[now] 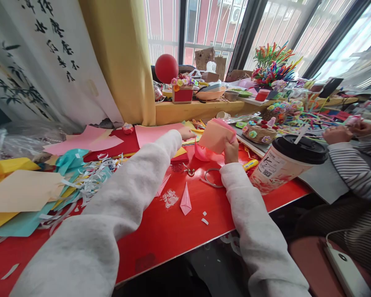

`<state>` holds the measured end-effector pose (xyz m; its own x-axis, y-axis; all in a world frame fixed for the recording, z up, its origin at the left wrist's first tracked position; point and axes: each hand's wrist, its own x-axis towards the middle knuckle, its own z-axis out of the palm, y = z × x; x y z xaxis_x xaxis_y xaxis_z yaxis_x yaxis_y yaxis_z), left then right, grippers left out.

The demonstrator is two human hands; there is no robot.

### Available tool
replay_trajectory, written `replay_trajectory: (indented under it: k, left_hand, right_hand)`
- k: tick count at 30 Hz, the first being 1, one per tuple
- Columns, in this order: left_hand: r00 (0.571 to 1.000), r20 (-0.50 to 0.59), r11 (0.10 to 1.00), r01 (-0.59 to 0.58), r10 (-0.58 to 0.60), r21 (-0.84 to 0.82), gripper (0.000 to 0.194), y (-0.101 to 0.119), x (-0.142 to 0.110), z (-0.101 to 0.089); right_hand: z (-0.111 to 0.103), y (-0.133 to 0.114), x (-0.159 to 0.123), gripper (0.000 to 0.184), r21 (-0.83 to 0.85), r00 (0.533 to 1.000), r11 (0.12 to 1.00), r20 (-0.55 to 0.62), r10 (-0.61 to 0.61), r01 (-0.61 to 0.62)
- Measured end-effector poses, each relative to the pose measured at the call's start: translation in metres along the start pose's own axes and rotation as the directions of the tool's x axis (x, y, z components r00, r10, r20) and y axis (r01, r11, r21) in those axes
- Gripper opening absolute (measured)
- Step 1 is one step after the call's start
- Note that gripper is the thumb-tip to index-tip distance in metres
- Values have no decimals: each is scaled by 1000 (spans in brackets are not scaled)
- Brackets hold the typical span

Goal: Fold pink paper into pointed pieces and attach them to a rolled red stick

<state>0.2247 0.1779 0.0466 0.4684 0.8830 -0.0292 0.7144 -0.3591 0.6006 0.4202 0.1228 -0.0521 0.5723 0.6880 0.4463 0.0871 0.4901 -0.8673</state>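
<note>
My right hand (231,151) grips square paper sheets (214,135), peach in front with pink behind, held up above the table. My left hand (187,133) is stretched out to the far side, over a pile of coloured paper (181,153). Its fingers are mostly hidden behind the sleeve, so their grip does not show. A folded pink paper piece (186,200) lies on the red table (173,243) between my forearms. Another folded pink piece (163,185) is partly covered by my left sleeve. White paper shreds (170,198) lie between them.
A lidded drink cup (284,163) stands right of my right forearm, near a yellow cutter (250,165). Paper scraps (95,177) and coloured sheets (24,189) cover the left side. A flower basket (259,133) sits at the back. At right, a co-worker's hands (338,134) hold something pink.
</note>
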Motion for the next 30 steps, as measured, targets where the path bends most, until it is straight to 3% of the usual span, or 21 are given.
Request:
replay_trajectory:
  k: [4,9,12,15,20,23,27,30]
  left_hand:
    - [992,-27,984,-126,124,-124,50,13,4,12]
    - [974,4,954,-222,227,-202,29,17,13,32]
    - [976,12,955,-208,215,-212,23,11,19,39]
    - [988,19,969,-146,153,-201,26,5,18,43]
    - [996,24,980,-83,89,-180,26,4,7,47]
    - [998,17,983,-62,66,-176,33,4,3,44]
    - [998,-6,982,-67,67,-179,66,3,4,39]
    - [997,-9,980,-73,73,-186,70,3,2,37]
  right_hand:
    - [2,-2,-1,35,104,995,992,86,56,-65]
    - [3,-6,-2,36,151,986,986,161,46,-70]
    - [3,-6,-4,52,57,984,997,175,35,-45]
    - [3,0,-6,72,-119,972,986,187,140,-119]
    - [0,4,-5,72,-162,931,972,298,213,-171]
    - [-1,0,-4,71,-111,908,977,361,211,-183]
    - [1,-4,-5,67,-109,905,973,359,228,-202]
    - [3,-6,-7,54,-102,891,968,379,251,-229]
